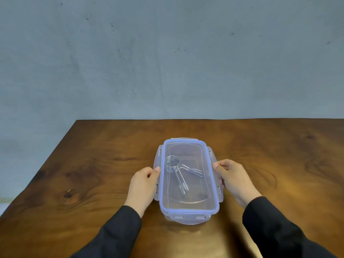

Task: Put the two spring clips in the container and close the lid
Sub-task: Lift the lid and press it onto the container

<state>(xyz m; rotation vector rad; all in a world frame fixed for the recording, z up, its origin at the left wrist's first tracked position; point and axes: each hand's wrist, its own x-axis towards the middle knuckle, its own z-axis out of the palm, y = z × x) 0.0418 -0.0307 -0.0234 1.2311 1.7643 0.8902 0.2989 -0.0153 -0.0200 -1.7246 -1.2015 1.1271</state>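
A clear rectangular plastic container (214, 200) with a blue-rimmed lid (188, 202) lying on top stands lengthwise on the table's middle. Through the lid I see metal spring clips (176, 170): a wire coil with long legs, overlapping so that I cannot separate them. My left hand (143, 185) rests against the container's left side, thumb on the left side flap (156, 164). On the opposite side my right hand (234, 179) has its fingers on the right flap (213, 155). The side flaps stick outward.
The brown wooden table (93, 174) ends on the left in a slanting edge and at the back against a grey wall (167, 62). Both forearms in black sleeves come in from the bottom.
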